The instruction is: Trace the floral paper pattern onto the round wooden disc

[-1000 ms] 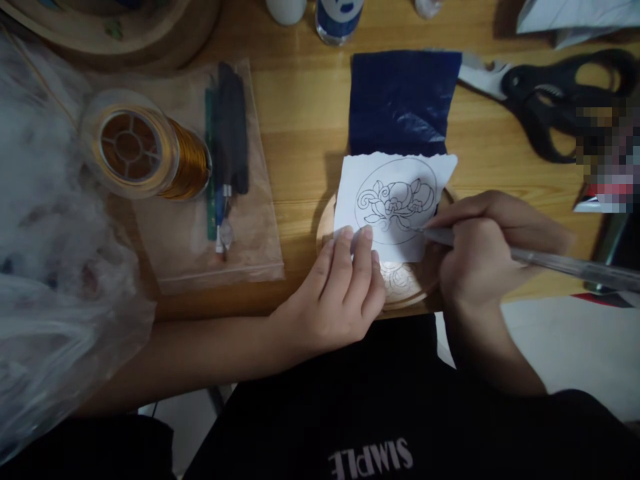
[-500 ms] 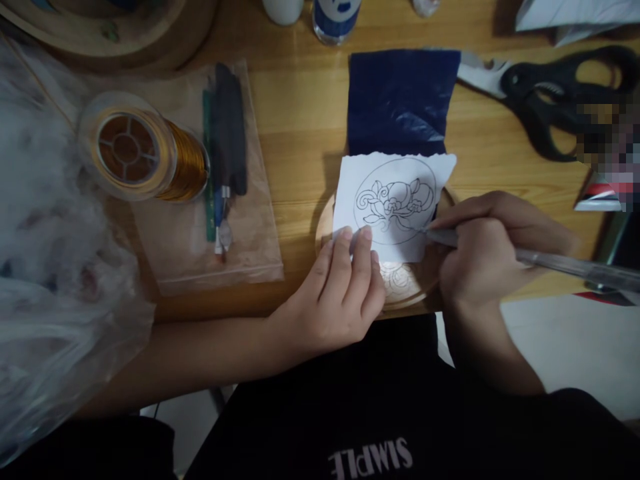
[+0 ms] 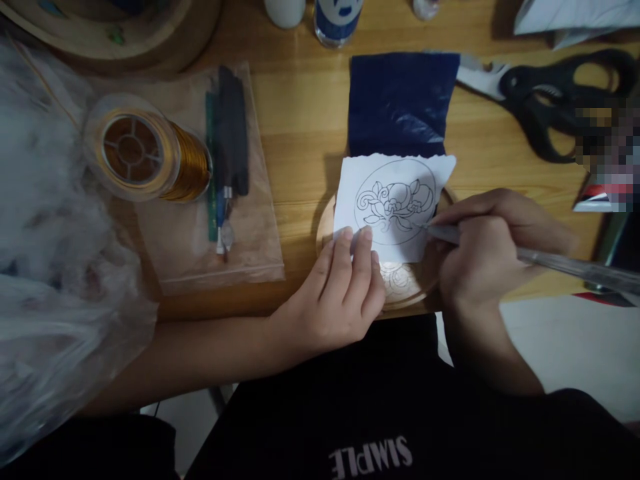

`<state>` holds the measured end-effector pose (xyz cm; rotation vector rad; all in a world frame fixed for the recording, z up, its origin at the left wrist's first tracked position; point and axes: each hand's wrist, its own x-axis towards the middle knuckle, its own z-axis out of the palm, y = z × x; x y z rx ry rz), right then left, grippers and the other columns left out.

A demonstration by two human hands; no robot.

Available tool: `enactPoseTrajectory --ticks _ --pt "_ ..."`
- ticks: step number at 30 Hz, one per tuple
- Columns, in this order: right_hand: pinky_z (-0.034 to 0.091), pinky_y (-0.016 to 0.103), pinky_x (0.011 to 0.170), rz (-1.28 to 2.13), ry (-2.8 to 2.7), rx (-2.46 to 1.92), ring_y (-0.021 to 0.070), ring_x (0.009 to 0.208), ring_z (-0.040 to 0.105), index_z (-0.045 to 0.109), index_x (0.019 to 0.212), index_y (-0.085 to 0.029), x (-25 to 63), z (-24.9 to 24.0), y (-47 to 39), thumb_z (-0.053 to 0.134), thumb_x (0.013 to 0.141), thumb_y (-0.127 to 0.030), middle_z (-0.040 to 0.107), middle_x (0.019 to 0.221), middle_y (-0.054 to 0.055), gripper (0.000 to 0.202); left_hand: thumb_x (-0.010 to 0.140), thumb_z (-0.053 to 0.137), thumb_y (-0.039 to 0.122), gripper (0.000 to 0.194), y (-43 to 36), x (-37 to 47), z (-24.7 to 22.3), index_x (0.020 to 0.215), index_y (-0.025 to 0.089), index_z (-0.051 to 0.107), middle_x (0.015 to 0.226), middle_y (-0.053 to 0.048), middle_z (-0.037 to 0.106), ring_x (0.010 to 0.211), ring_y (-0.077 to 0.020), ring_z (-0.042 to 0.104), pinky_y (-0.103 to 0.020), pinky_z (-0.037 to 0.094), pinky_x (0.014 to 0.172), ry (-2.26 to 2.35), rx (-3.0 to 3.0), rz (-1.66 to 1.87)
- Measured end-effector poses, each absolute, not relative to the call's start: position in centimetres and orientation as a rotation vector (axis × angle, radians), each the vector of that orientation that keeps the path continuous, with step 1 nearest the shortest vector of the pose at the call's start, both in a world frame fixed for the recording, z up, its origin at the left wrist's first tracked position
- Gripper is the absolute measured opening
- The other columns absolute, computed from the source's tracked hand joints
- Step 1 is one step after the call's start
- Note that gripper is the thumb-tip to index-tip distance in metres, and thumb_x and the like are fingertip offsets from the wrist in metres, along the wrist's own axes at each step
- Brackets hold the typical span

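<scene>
A white paper (image 3: 400, 175) printed with a flower pattern inside an oval lies over a round wooden board (image 3: 327, 223). Several fingertips of my left hand (image 3: 335, 293), stretched out flat, press on its lower left edge. Wrapped round a grey pen (image 3: 575, 261), my right hand (image 3: 483, 250) rests at the paper's lower right, with the pen tip at the oval line. Behind the paper spreads a dark blue sheet (image 3: 400, 100), perhaps carbon paper. Below the paper's lower edge, part of another line drawing (image 3: 397, 280) shows on the board.
Black-handled scissors (image 3: 537, 87) lie at the right. On the left are a spool of golden wire (image 3: 187, 163), a clear zip bag (image 3: 265, 233) under several tools, and a crumpled plastic bag (image 3: 75, 267). A blue-labelled bottle (image 3: 337, 23) stands at the back.
The pen tip has shifted slightly right along the paper's lower right. My left hand keeps its place; the whole view has drifted a little.
</scene>
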<state>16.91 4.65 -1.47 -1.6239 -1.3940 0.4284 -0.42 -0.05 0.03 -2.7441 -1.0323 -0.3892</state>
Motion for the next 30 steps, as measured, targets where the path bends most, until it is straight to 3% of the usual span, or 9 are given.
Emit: enactPoseTrajectory --ticks 6,18,30 --pt "0.039 0.023 0.046 0.443 -1.502 -1.652 0.0077 0.049 0.052 0.066 0.061 -0.022 17.18 -1.54 4.54 0.045 0.068 -0.007 0.058 0.053 -0.008 0.027 0.093 0.061 0.023 0.031 -0.13 -0.43 -0.08 0.110 -0.002 0.066 0.119 -0.027 0.068 0.106 -0.0349 0.070 -0.037 0.062 0.088 -1.029 -2.747 -0.399" --pt "0.033 0.020 0.045 0.369 -1.457 -1.624 0.0057 0.047 0.049 0.066 0.057 -0.021 16.86 -1.04 4.84 0.043 0.062 -0.006 0.055 0.047 -0.008 0.028 0.093 0.060 0.022 0.030 -0.21 -0.31 -0.03 0.111 0.000 0.066 0.120 -0.026 0.067 0.108 -0.0333 0.070 -0.037 0.062 0.089 -1.065 -2.754 -0.411" --pt "0.035 0.023 0.045 0.380 -1.470 -1.662 0.0077 0.047 0.050 0.065 0.056 -0.022 16.81 -1.20 4.72 0.043 0.065 -0.008 0.054 0.047 -0.007 0.027 0.093 0.061 0.025 0.033 -0.35 -0.49 -0.03 0.114 -0.001 0.065 0.123 -0.027 0.066 0.111 -0.0338 0.069 -0.040 0.061 0.092 -1.081 -2.789 -0.420"
